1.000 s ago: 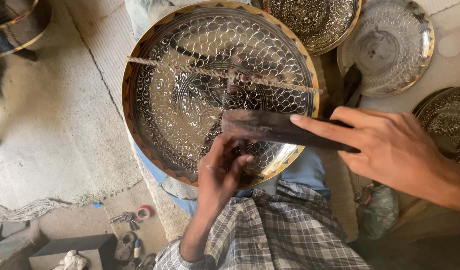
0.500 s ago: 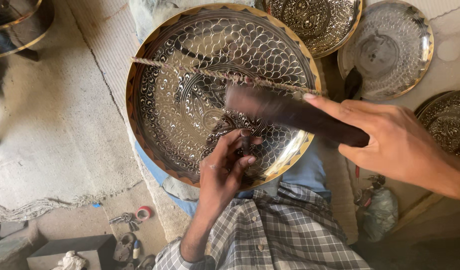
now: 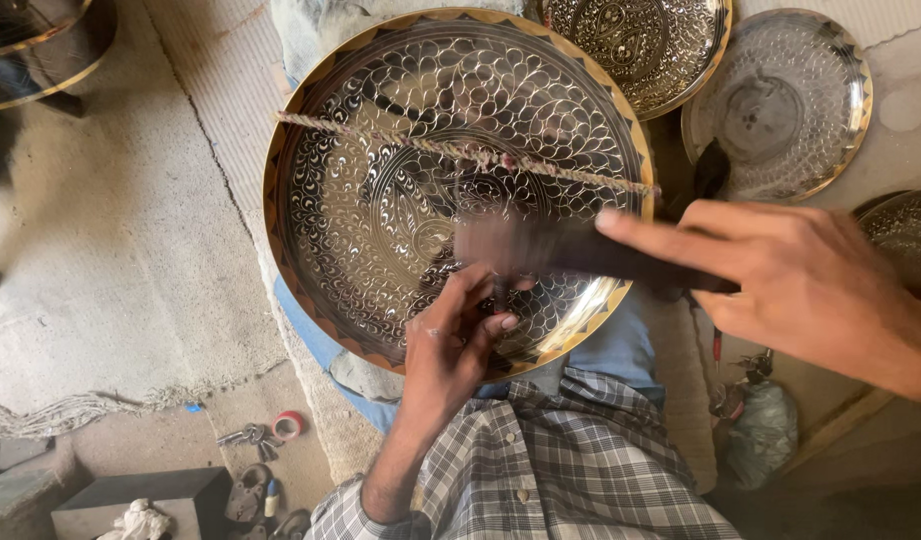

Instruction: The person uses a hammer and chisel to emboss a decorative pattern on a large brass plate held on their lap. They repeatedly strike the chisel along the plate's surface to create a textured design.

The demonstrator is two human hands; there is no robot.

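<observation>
A large round engraved metal plate (image 3: 380, 150) with a brass-coloured rim rests tilted on my lap, a twisted cord (image 3: 430, 148) stretched across it. My left hand (image 3: 450, 340) pinches a thin chisel-like punch (image 3: 500, 292) upright against the plate's lower part. My right hand (image 3: 800, 280) grips a dark hammer-like bar (image 3: 580, 250), index finger laid along it; its blurred head hangs just above the punch.
More engraved plates lie at the top: a dark one (image 3: 640, 40), a silvery one (image 3: 780, 105), another at the right edge (image 3: 905, 235). A pale mat (image 3: 110, 230) covers the floor at left. Keys (image 3: 245, 435), a tape roll (image 3: 288, 425) and a dark block (image 3: 130, 495) sit bottom left.
The bar in my right hand has swung up and then back down toward the punch, its head now blurred. My left hand keeps the punch at about the same spot.
</observation>
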